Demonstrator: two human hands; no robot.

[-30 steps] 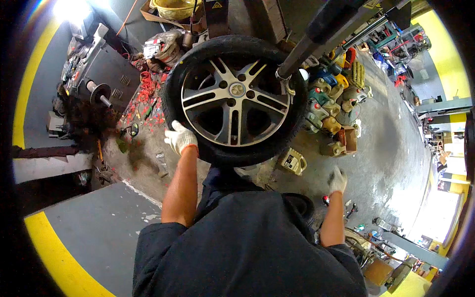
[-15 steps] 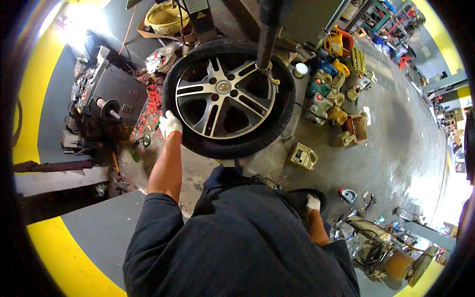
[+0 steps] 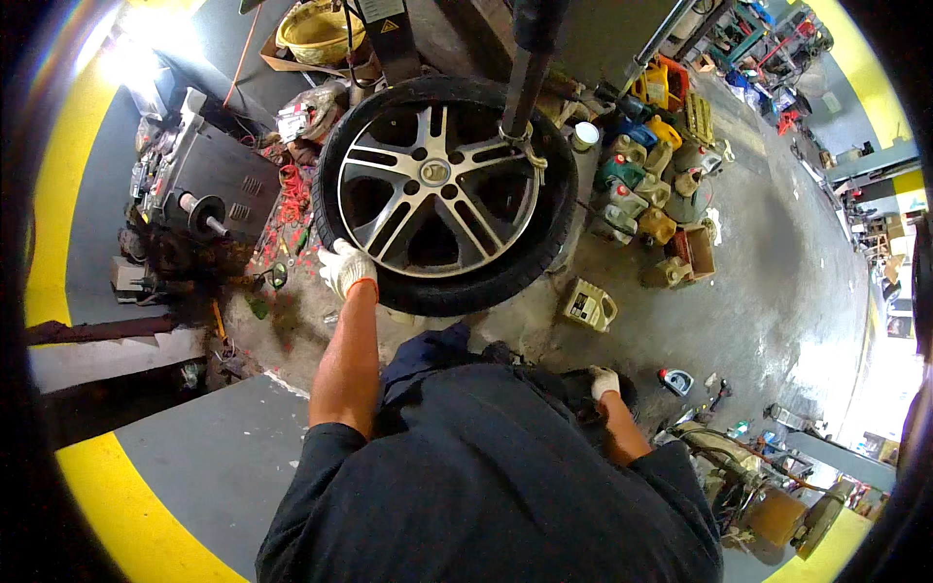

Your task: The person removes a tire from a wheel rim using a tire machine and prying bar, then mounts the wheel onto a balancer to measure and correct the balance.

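A black tire (image 3: 505, 291) surrounds a silver and black spoked rim (image 3: 408, 185), lying flat in front of me. The dark post of a tire machine (image 3: 522, 92) comes down on the rim's far right edge. My left hand (image 3: 347, 269), in a white glove, rests against the tire's near left edge with its fingers apart. Down at my right side, my right hand (image 3: 604, 381), also gloved, curls over a second dark tire (image 3: 627, 396). My body hides most of that tire and part of the grip.
Several oil jugs (image 3: 627, 170) stand on the floor to the right, with a cream jug (image 3: 590, 305) nearer me. A grey machine with a shaft (image 3: 219, 175) is on the left, and a yellow basin (image 3: 316, 37) is at the back. Equipment with hoses (image 3: 739, 476) lies at lower right.
The wheel has turned clockwise. My left hand has slid along the tire toward me and its fingers have spread. My right hand has moved slightly forward and left.
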